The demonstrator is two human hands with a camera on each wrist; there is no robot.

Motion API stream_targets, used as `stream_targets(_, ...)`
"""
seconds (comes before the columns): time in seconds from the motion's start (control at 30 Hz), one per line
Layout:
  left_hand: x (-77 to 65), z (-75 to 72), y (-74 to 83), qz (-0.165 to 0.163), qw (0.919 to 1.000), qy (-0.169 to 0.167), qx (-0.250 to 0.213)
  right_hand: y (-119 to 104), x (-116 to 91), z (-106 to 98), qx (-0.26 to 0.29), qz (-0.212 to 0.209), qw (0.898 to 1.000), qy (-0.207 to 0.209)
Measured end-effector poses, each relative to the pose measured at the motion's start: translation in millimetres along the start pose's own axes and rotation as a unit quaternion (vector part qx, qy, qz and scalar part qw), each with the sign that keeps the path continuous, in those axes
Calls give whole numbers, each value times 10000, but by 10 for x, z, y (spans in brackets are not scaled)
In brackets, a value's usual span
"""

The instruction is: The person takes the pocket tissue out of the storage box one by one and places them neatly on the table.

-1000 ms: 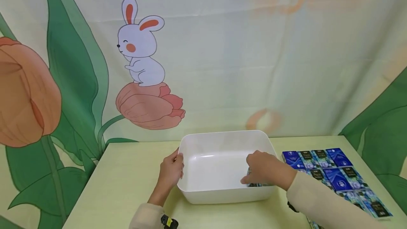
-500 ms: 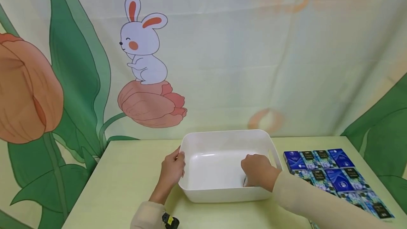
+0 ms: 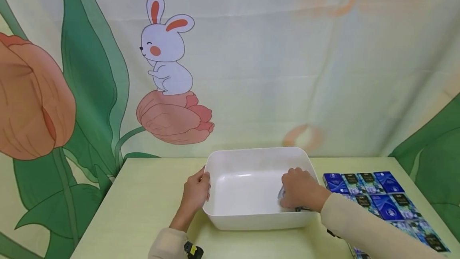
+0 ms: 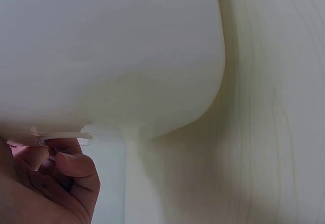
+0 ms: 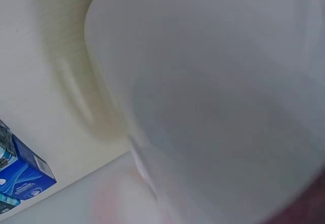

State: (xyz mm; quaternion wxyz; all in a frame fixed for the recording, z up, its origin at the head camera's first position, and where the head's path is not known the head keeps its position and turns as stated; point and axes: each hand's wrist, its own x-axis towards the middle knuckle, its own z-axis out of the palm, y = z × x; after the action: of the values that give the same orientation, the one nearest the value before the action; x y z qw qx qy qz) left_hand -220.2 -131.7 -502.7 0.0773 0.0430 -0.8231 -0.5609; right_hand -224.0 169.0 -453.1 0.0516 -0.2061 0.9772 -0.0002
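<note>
A white plastic bin [image 3: 248,221] stands on the table, its inside facing me. My left hand [image 3: 195,191] grips its left end; in the left wrist view the fingers [image 4: 76,165] curl at the handle opening. My right hand [image 3: 302,191] reaches inside near the right front corner. It holds a small pack [image 3: 281,193], of which only a pale blue edge shows. Below the hand a dark patterned edge [image 3: 302,209] is visible; whether it belongs to the same pack I cannot tell. The right wrist view shows mostly the bin's outer wall [image 5: 203,82].
Blue and floral-printed small packs [image 3: 388,207] lie in rows on the right of the table, partly under the right sleeve [image 3: 363,223]. A printed cloth [image 3: 251,71] with a rabbit and tulips hangs behind the pale green table [image 3: 154,187].
Inside the bin, my right hand first moved slightly left and down, then back right and up. The pale blue pack edge now shows beside it. The left hand keeps its grip.
</note>
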Motion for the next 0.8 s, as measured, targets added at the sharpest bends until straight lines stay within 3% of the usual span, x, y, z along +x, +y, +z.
stream_targets(0.13, 1, 5, 30, 13, 10000, -54, 25, 80, -76, -70, 212, 236, 9991, 277)
stream_targets(0.27, 2, 9, 45, -16, 10000, -94, 16, 130, -218, -161, 761, 547, 9945, 458)
stream_targets(0.4, 3, 0, 45, -44, 9999, -88, 24, 194, -406, -244, 1291, 526, 9870, 803)
stream_targets(0.53, 8, -10, 26, -55, 10000, -51, 53, 278, -605, -315, 1447, 484, 9813, 1175)
stream_targets(0.63, 12, -12, 13, -62, 10000, -49, 35, 354, -764, -339, 1485, 730, 9794, 1160)
stream_targets(0.8, 13, -15, 2, -55, 10000, -43, 52, 534, -1054, -286, 1480, 1377, 9769, 695)
